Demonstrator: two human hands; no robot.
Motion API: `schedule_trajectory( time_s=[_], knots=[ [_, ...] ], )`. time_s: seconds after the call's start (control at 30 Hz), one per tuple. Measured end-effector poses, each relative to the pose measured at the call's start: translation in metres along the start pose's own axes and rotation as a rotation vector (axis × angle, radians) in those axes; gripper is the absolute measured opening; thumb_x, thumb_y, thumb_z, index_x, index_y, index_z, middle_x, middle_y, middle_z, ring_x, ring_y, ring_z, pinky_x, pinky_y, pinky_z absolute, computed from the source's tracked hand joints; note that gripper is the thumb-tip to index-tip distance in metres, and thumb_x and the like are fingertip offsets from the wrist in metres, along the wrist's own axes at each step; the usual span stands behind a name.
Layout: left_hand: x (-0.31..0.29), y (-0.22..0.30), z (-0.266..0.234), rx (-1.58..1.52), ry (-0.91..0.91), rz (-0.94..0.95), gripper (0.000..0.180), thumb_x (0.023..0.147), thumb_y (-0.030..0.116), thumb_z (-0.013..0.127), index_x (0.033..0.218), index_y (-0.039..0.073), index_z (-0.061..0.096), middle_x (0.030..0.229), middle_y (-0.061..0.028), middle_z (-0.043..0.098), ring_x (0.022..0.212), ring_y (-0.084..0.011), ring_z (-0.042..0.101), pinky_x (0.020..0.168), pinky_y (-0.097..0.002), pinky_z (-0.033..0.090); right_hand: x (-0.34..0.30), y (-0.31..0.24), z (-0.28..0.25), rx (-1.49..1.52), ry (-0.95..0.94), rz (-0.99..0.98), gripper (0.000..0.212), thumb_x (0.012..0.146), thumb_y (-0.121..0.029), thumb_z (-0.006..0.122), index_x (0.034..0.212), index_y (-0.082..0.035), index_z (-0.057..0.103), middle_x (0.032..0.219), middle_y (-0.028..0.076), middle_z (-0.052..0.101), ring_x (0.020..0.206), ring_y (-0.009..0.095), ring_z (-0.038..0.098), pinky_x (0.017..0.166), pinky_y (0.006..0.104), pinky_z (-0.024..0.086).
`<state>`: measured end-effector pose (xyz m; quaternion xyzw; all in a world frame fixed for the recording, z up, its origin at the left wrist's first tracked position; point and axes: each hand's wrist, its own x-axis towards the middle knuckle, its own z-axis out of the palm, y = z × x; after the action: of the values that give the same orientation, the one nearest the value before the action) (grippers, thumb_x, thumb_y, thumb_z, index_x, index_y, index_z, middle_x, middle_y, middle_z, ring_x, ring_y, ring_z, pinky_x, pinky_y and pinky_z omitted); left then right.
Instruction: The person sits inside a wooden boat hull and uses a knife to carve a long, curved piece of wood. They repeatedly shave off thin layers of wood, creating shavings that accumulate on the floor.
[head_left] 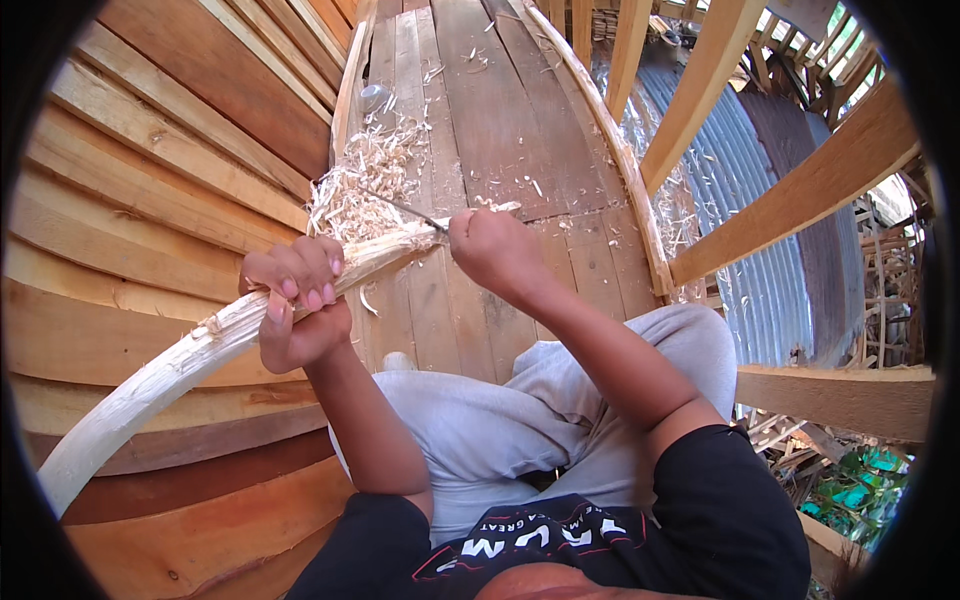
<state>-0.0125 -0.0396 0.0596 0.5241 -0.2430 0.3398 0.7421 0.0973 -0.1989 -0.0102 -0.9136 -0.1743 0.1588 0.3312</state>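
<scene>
Item: curved pale wooden stick (190, 360), partly stripped, gripped mid-length by the left hand (295, 310), fingers wrapped tight around it. Right hand (495, 250) was closed on a knife (405, 210), blade lying just beyond its knuckles against the stick's far end. Wood shavings (365, 180) lay past the fingertips on the plank floor (500, 110). Step judged: whittling; the next stroke would call for a firm hold.

A black short-sleeved shirt (700, 500) with white and red lettering across the chest is worn. Below the shirt, light grey trousers (520, 420) are seen, creased over the knees. Both forearms are left bare beyond the shirt's sleeves.
</scene>
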Motion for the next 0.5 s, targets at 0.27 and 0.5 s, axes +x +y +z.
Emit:
schedule_trajectory(
  time_s=[0.27, 0.5],
  knots=[
    [-0.001, 0.0, -0.001, 0.004, 0.089, 0.007, 0.014, 0.083, 0.022, 0.053, 0.079, 0.013, 0.043, 0.062, 0.0023, 0.043, 0.059, -0.01, 0.041, 0.068, -0.0314, 0.034, 0.006, 0.01, 0.01, -0.074, 0.033, 0.031, 0.048, 0.093, -0.032, 0.034, 0.087, 0.0, 0.07, 0.092, 0.023, 0.068, 0.082, 0.039, 0.067, 0.078, 0.0489, 0.051],
    [0.0, 0.001, 0.003, 0.021, 0.042, 0.022, 0.014, 0.081, 0.021, 0.054, 0.08, 0.012, 0.044, 0.061, 0.0011, 0.043, 0.058, -0.0112, 0.041, 0.068, -0.0331, 0.035, 0.019, 0.021, 0.01, -0.025, -0.023, 0.034, 0.048, 0.091, -0.029, 0.034, 0.091, 0.007, 0.065, 0.097, 0.031, 0.063, 0.092, 0.046, 0.063, 0.087, 0.0505, 0.047]
  ],
)
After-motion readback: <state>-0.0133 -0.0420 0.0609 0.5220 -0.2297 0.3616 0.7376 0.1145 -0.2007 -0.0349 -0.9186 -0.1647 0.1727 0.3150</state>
